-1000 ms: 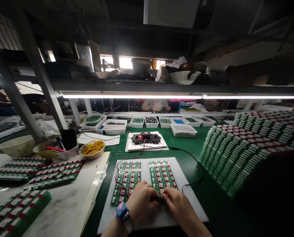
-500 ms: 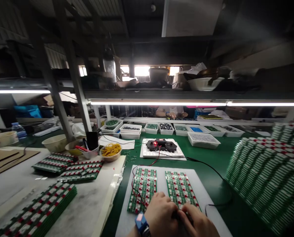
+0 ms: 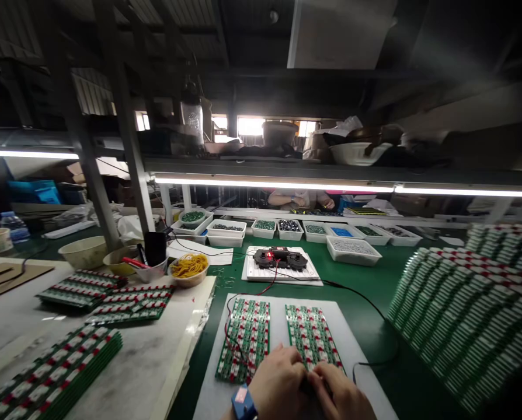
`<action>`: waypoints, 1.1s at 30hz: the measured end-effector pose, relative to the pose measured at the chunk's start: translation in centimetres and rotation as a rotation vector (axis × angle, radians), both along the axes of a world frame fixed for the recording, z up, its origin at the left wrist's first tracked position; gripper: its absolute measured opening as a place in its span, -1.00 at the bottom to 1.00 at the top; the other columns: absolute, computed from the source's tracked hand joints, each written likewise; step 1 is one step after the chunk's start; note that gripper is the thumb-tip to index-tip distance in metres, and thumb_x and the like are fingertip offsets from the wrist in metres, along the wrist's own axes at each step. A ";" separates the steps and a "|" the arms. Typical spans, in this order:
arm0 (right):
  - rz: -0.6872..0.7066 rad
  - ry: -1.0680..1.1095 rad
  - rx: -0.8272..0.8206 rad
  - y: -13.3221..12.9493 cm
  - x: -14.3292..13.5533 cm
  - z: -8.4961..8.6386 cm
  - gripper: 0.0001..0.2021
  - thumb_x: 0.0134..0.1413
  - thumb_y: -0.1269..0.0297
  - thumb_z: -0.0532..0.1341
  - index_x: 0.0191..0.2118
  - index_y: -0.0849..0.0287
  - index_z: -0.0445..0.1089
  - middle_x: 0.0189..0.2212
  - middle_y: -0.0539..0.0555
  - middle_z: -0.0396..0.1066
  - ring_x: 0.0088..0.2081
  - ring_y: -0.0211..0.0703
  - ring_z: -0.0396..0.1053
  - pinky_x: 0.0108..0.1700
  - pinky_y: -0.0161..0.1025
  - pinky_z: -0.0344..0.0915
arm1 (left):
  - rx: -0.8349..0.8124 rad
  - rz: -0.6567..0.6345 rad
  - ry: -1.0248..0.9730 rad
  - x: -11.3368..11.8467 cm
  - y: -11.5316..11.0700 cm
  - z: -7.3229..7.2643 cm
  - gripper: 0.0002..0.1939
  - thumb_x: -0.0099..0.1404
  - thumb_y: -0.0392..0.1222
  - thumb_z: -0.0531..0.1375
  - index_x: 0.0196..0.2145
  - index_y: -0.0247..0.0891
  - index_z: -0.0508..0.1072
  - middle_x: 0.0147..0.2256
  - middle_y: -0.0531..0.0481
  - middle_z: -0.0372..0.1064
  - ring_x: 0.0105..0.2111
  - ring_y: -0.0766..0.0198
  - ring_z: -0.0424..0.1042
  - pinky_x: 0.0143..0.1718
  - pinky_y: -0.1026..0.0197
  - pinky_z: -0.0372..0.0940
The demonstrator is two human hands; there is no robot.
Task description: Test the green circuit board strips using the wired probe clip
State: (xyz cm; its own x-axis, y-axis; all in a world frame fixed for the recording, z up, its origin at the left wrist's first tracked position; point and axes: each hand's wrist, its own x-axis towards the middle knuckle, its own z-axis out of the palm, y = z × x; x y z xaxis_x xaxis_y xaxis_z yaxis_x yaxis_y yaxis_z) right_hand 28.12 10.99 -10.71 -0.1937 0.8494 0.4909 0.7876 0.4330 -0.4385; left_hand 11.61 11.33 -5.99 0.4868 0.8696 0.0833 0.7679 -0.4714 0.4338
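- Left hand (image 3: pixel 282 382): at the near edge of the white board (image 3: pixel 278 326), fingers curled over the near end of the right circuit panel (image 3: pixel 312 336). A blue watch (image 3: pixel 242 401) sits on the wrist. Grip closed on a small dark part between the two hands; the part is mostly hidden.
- Right hand (image 3: pixel 342 396): touching the left hand, fingers bent toward the same dark part. Its grip is also closed on it, as far as the view shows.
- Left circuit panel (image 3: pixel 244 338): lies flat on the white board, just beside the right panel. A red wire (image 3: pixel 261 290) and a black wire (image 3: pixel 357 297) run across the board from the tester (image 3: pixel 281 258).
- Tester: dark unit with a red light, on a white tray behind the board, on the green bench (image 3: pixel 375 291).
- Right side: large stack of circuit panels (image 3: pixel 462 303).
- Left side: more panels on a pale sheet, bowl of yellow rubber bands (image 3: pixel 188 267).
- Far edge: row of white parts trays (image 3: pixel 313 230); another person's hands (image 3: pixel 305 201) beyond.
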 end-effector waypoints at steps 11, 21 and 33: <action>0.009 -0.037 0.019 0.0 0.1 0.1 -0.41 0.33 -0.10 -0.30 -0.45 0.04 0.31 -0.52 0.02 0.43 -0.48 -0.15 0.44 -0.46 -0.32 0.25 | 0.008 0.007 0.057 0.0 0.0 0.2 -0.91 0.15 -0.30 0.20 -0.34 -0.24 0.47 -0.20 -0.07 0.41 -0.19 0.12 0.40 -0.03 0.16 0.31; -0.002 0.001 -0.005 0.3 0.2 -0.5 -0.40 0.33 -0.10 -0.30 -0.42 0.05 0.35 -0.47 0.05 0.47 -0.43 -0.13 0.46 -0.41 -0.31 0.26 | -0.007 -0.011 0.079 0.0 -0.2 0.8 -0.87 0.15 -0.30 0.20 -0.29 -0.24 0.47 -0.17 -0.08 0.40 -0.17 0.09 0.40 -0.05 0.15 0.33; 0.025 -0.002 0.037 0.4 0.5 -0.2 -0.46 0.35 -0.07 -0.26 -0.47 0.05 0.26 -0.54 -0.02 0.41 -0.49 -0.17 0.43 -0.47 -0.34 0.21 | -0.019 -0.001 0.151 0.1 -0.1 1.0 -0.88 0.16 -0.28 0.20 -0.29 -0.26 0.47 -0.17 -0.07 0.41 -0.17 0.09 0.41 -0.10 0.15 0.38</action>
State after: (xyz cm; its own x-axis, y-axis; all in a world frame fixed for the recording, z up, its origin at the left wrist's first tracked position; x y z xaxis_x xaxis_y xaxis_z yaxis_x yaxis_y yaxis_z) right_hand 28.67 11.35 -10.93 -0.2157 0.8255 0.5216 0.7771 0.4686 -0.4202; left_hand 11.73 11.19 -5.01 0.4934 0.8698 -0.0075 0.8247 -0.4650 0.3219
